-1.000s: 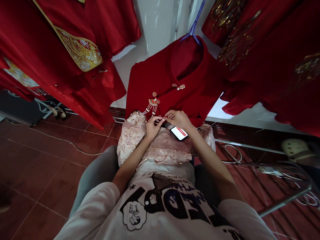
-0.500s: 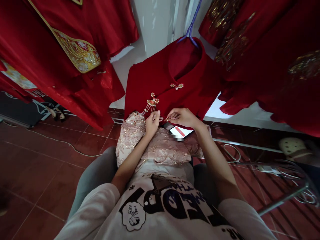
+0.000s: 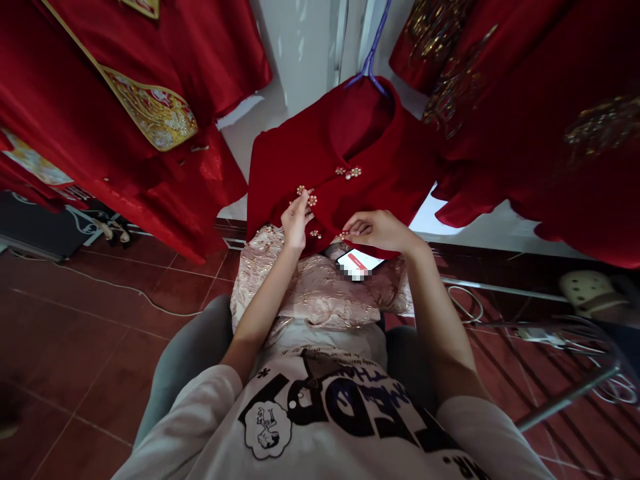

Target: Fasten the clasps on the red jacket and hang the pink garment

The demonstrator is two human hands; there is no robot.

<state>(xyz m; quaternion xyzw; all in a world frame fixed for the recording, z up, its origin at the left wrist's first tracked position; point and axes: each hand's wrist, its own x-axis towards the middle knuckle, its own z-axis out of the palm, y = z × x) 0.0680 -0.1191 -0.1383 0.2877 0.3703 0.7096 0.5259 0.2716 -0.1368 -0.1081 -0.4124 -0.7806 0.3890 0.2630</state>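
A red garment point(image 3: 320, 160) with a stand collar hangs on a blue hanger point(image 3: 371, 57) in front of me. My left hand point(image 3: 295, 221) lies against its front flap and covers the gold tasselled ornament by the flower clasp point(image 3: 306, 195). My right hand point(image 3: 377, 230) pinches a small gold clasp at the flap's lower edge. Another pearl clasp point(image 3: 350, 172) sits below the collar. A phone point(image 3: 359, 261) with a lit screen rests on pale pink brocade fabric point(image 3: 315, 293) in my lap.
More red embroidered garments hang at left point(image 3: 125, 120) and right point(image 3: 540, 120). A white cable point(image 3: 115, 283) runs over the red tiled floor. A metal frame point(image 3: 565, 400) and a cream perforated shoe point(image 3: 593, 293) are at right. Sandals point(image 3: 113, 230) lie under the left garments.
My left hand has moved up from the lower clasp onto the tasselled ornament, now hidden under it. My right hand stayed pinching at the flap's lower edge. The view shifted slightly.
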